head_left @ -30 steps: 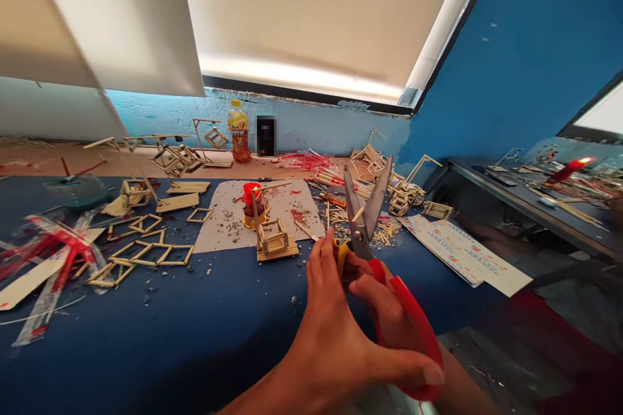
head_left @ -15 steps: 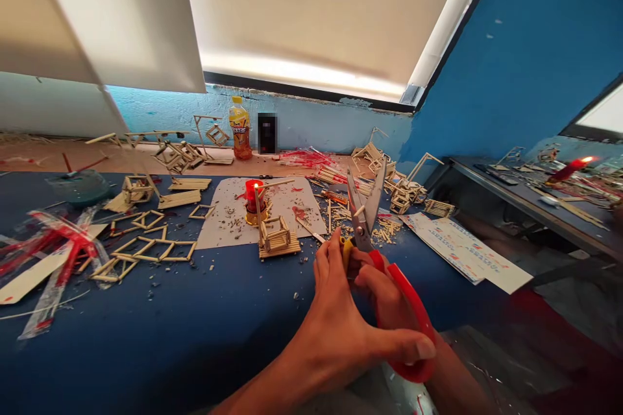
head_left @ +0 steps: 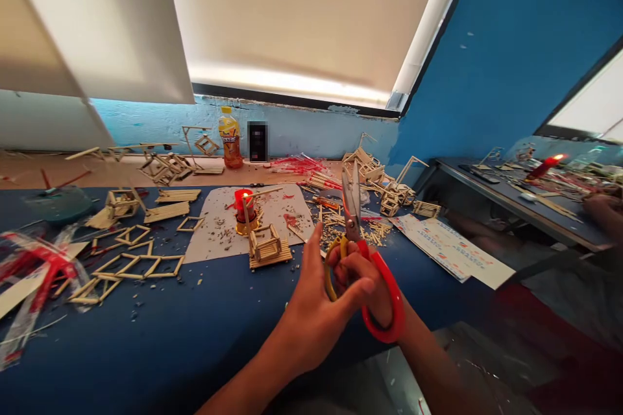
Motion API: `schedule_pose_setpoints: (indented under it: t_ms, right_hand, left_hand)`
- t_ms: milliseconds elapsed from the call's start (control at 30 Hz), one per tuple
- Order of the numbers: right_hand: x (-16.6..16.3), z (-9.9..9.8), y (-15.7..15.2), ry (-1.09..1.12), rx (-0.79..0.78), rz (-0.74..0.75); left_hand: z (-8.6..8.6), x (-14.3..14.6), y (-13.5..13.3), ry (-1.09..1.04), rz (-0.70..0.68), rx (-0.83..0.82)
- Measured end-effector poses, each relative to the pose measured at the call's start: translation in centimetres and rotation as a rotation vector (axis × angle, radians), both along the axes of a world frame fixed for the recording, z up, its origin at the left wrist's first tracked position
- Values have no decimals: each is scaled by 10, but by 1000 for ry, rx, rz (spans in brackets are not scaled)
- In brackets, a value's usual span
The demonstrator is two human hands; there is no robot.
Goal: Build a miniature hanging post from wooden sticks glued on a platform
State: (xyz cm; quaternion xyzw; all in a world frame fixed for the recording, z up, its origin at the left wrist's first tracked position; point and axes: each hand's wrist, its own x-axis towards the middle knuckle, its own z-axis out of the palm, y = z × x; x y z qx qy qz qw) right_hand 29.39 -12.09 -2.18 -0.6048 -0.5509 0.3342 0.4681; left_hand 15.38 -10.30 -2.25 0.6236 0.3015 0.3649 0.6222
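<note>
My right hand [head_left: 372,275] is closed through the red and yellow handles of a pair of scissors [head_left: 351,207]. The blades point up and are shut. My left hand [head_left: 311,311] is in front of it, with the fingers curled against the scissors' pivot and the thumb lying over my right fingers. The index finger sticks up. What the left fingers pinch is hidden. Both hands hover above the near edge of the blue table [head_left: 195,331].
A lit red candle [head_left: 242,202] stands on a grey card [head_left: 219,233] beside a small stick house [head_left: 267,248]. Stick frames [head_left: 129,264], loose sticks [head_left: 341,224], an orange bottle [head_left: 230,137] and printed sheets [head_left: 455,251] lie around. Another person's hand [head_left: 603,211] is at the right desk.
The scissor blades, open on a short stick one second ago, are now shut, and the stick no longer shows. Both hands and the scissors have drifted slightly left and down.
</note>
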Motion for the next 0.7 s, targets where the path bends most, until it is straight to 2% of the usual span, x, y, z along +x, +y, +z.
schedule_pose_setpoints:
  t_ms: [133, 267, 367, 467, 700]
  right_hand:
    - [4, 10, 3, -192, -96, -83]
    - [23, 8, 12, -493, -184, -308]
    - [35, 5, 16, -629, -274, -366]
    - [45, 4, 20, -701, -354, -331]
    - [69, -3, 42, -719, -375, -59]
  left_hand:
    - [-10, -12, -6, 117, 129, 204]
    - [-21, -29, -19, 214, 148, 170]
    - [-27, -37, -25, 260, 155, 239]
    - [-30, -38, -23, 299, 112, 380]
    - [-33, -47, -1, 451, 29, 727]
